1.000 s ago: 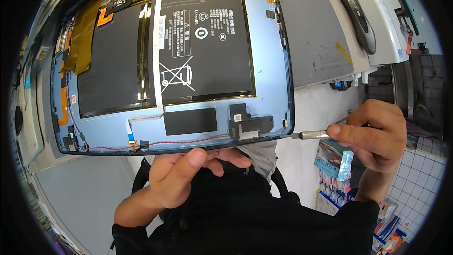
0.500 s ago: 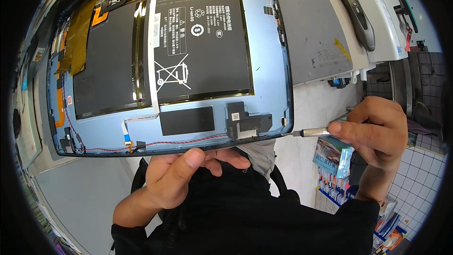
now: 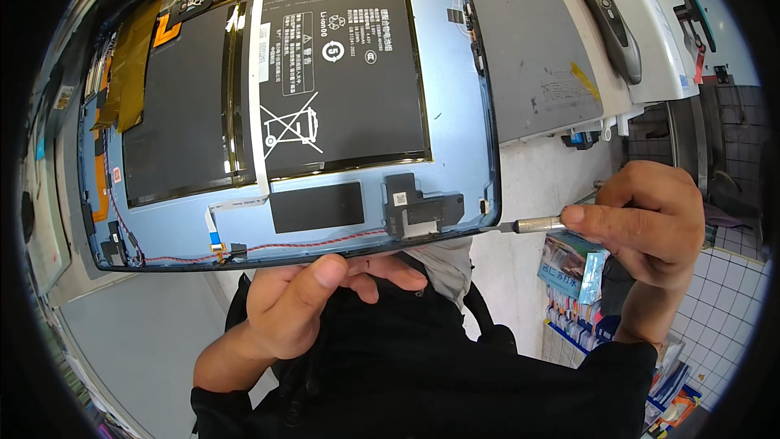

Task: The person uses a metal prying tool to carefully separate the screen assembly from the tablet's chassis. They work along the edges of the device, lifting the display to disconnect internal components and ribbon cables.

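Observation:
An opened tablet (image 3: 457, 126) spans the upper middle, its blue inner casing and large black battery (image 3: 357, 114) facing up. A white flat cable (image 3: 259, 89) runs across the battery, and a red twisted wire (image 3: 325, 241) follows the near side. My left hand (image 3: 284, 309) holds the near edge, thumb against the rim and fingers partly hidden underneath. At the near right corner, my right hand (image 3: 654, 215) pinches a thin-bladed tool (image 3: 538, 225) with a silver handle, probably a craft knife. Its blade tip meets the tablet's rim; how far it goes in cannot be seen.
Behind the tablet on the right lies a grey mat (image 3: 536, 57), with a dark grey handheld device (image 3: 605, 20) beyond it. Below my right hand are a blue package (image 3: 569, 270) and several stacked items. A grey surface (image 3: 138, 349) extends at lower left.
The tablet has shifted slightly to the left, and my left hand has moved with it. The tool in my right hand has followed a little leftward, its tip still at the corner.

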The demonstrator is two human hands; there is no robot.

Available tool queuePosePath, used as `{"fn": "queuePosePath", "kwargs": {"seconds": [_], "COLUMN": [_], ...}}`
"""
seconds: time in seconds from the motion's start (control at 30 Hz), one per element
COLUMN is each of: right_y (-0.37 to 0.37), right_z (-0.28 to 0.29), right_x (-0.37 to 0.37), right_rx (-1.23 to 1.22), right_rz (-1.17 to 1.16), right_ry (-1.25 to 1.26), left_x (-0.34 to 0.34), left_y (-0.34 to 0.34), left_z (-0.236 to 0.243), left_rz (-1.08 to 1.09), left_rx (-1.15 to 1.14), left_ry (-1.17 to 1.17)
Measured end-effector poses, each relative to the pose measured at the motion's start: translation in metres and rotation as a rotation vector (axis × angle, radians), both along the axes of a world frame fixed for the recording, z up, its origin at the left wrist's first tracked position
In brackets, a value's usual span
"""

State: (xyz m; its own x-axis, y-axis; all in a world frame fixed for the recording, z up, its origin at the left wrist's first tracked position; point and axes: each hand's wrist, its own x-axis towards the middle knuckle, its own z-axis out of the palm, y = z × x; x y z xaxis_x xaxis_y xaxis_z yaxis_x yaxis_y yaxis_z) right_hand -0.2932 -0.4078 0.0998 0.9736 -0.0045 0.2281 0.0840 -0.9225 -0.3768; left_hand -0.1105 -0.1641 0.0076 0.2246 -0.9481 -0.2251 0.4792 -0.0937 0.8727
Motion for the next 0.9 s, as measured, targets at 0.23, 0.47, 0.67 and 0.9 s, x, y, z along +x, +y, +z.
{"fn": "queuePosePath", "kwargs": {"seconds": [0.23,0.47,0.67,0.9], "right_y": [0.006,0.003,0.008,0.01], "right_z": [-0.002,0.001,-0.003,-0.002], "right_x": [0.006,0.003,0.01,0.01], "right_rx": [0.022,-0.001,0.047,0.045], "right_rz": [0.003,0.002,-0.002,-0.051], "right_ry": [0.002,0.009,0.002,-0.011], "left_x": [0.001,0.0,0.002,0.002], "left_y": [0.0,0.0,0.0,0.0], "left_z": [0.0,-0.001,0.001,0.001], "left_rz": [-0.011,-0.01,-0.028,-0.044], "left_rx": [0.005,-0.011,0.002,0.013], "left_ry": [0.016,0.013,0.019,0.029]}}
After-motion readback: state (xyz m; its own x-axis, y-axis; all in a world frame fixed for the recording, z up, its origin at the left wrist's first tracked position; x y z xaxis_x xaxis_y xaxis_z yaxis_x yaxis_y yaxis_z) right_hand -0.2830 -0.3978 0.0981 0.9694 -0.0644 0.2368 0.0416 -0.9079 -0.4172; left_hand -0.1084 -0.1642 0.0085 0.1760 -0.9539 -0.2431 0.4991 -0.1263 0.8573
